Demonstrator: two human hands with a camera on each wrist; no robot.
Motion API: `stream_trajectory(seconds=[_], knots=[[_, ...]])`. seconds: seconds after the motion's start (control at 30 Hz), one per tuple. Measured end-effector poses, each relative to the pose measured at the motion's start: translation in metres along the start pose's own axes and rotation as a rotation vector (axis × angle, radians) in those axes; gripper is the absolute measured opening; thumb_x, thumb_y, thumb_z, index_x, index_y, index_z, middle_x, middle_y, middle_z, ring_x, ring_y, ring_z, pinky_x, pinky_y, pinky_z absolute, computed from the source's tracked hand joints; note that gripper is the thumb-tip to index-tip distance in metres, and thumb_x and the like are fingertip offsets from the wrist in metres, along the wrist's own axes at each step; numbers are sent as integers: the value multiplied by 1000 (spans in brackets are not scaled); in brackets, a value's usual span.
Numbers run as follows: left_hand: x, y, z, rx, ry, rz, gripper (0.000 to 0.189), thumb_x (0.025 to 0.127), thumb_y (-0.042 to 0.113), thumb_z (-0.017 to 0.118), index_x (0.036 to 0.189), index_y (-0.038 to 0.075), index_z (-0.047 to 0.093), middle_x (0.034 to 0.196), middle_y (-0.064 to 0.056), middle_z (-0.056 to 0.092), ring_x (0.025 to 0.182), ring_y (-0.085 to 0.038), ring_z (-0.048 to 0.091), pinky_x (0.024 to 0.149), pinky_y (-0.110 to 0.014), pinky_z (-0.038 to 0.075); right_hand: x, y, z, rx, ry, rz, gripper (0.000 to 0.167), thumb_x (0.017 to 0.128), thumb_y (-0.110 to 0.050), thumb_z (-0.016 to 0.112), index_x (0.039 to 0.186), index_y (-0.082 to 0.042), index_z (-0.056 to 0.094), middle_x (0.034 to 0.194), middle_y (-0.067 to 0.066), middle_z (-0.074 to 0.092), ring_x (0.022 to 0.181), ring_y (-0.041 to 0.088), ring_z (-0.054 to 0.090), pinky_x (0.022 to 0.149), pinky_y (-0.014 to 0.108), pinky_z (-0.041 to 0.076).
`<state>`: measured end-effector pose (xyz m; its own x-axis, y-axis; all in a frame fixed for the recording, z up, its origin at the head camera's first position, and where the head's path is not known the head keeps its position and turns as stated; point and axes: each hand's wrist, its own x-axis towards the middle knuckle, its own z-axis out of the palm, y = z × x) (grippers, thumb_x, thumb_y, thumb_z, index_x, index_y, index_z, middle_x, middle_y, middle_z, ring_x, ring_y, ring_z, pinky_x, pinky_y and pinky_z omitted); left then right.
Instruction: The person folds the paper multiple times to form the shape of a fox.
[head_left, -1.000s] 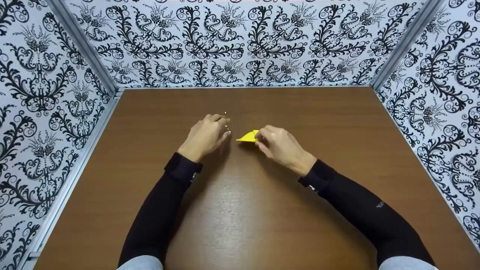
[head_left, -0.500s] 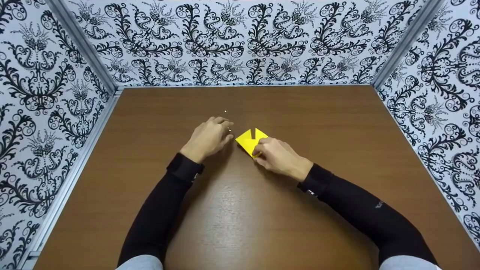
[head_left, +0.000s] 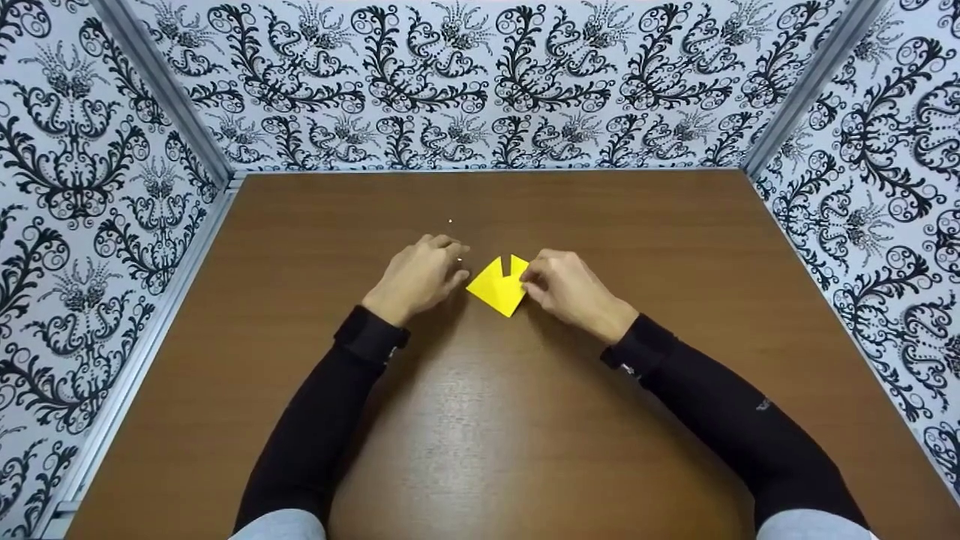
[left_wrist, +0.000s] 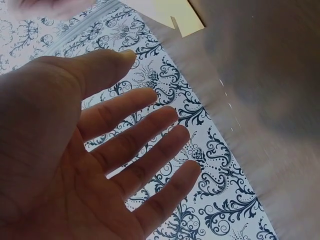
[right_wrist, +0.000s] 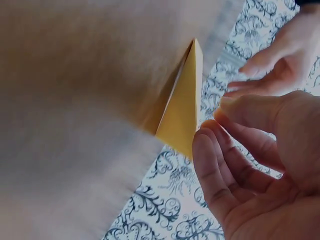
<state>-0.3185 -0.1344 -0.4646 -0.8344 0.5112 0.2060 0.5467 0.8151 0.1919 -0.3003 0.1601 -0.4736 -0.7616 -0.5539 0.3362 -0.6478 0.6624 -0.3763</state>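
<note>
In the head view a yellow folded paper (head_left: pixel 496 291) is in the middle of the brown table, one point toward me and a narrow notch in its far side. My right hand (head_left: pixel 566 289) is at its right corner, thumb and forefinger brought together in a pinch. From the right wrist the paper (right_wrist: pixel 182 105) looks like a layered triangle, its edge right at my fingertips (right_wrist: pixel 205 142). My left hand (head_left: pixel 420 276) stays just left of the paper, palm down and holding nothing. Its fingers (left_wrist: pixel 165 145) are spread and nearly straight in the left wrist view.
Small bright specks (head_left: pixel 460 259) show on the table (head_left: pixel 465 420) beside the left fingertips. Patterned black-and-white walls (head_left: pixel 480 90) with grey metal corner posts (head_left: pixel 169 90) enclose the table at the back and both sides.
The paper has been turned from a nearly edge-on look to lie with its notched face showing. My right hand came down to the near point, then moved up to the right corner. The left hand barely moved.
</note>
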Motion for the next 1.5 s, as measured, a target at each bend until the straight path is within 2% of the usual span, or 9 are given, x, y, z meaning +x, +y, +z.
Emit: stream_trajectory(seconds=[0.33,0.67,0.83,0.9,0.97,1.03,1.23,1.4,1.5], knots=[[0,6,0,16,30,48,43,115,27,76,151,4,75,152,-18,77,138,-43,74,115,-53,66,5,14,6,-5,-58,51,7,103,-3,86,107,1,91,101,18,83,92,33,78,85,45,69],[2,11,0,9,27,54,43,114,26,77,152,4,76,152,-18,77,138,-42,74,114,-53,67,4,22,15,20,-72,79,5,102,-3,88,99,1,91,97,17,84,88,31,79,81,45,69],[2,16,5,-3,37,77,34,112,22,80,142,6,81,142,-16,81,129,-41,77,107,-51,69,4,23,16,15,-67,86,4,100,-2,90,97,0,91,95,16,83,86,31,78,80,46,69],[3,19,8,-13,36,88,28,110,21,82,135,6,83,135,-15,82,124,-39,77,108,-51,69,4,22,16,16,-70,95,4,100,-2,90,97,0,91,95,16,83,87,31,78,80,46,69],[3,24,11,-25,25,97,23,109,19,84,127,5,84,129,-14,82,121,-37,78,111,-51,68,5,22,16,17,-76,109,3,99,-2,91,97,0,91,95,16,83,87,31,78,81,46,69],[4,30,16,-33,11,113,19,108,19,86,121,5,84,123,-14,81,116,-35,77,108,-49,69,6,21,15,18,-82,122,4,99,-3,91,97,0,91,96,16,83,87,32,78,81,47,68],[10,44,31,-14,-34,170,17,106,21,89,101,6,83,106,-13,77,99,-33,76,84,-47,70,9,22,15,14,-105,150,6,100,-6,92,97,-1,91,97,14,83,88,29,76,82,45,67],[17,51,35,-50,-139,148,24,104,29,92,100,8,82,108,-11,78,103,-32,77,88,-49,70,11,23,15,24,-117,155,4,100,-6,91,96,-4,92,98,12,83,90,29,76,83,46,65],[21,52,37,-88,-175,138,26,103,33,93,104,8,83,108,-10,81,105,-31,79,91,-49,70,11,23,16,30,-113,145,4,99,-5,91,95,-4,92,97,13,83,90,29,76,82,46,65]])
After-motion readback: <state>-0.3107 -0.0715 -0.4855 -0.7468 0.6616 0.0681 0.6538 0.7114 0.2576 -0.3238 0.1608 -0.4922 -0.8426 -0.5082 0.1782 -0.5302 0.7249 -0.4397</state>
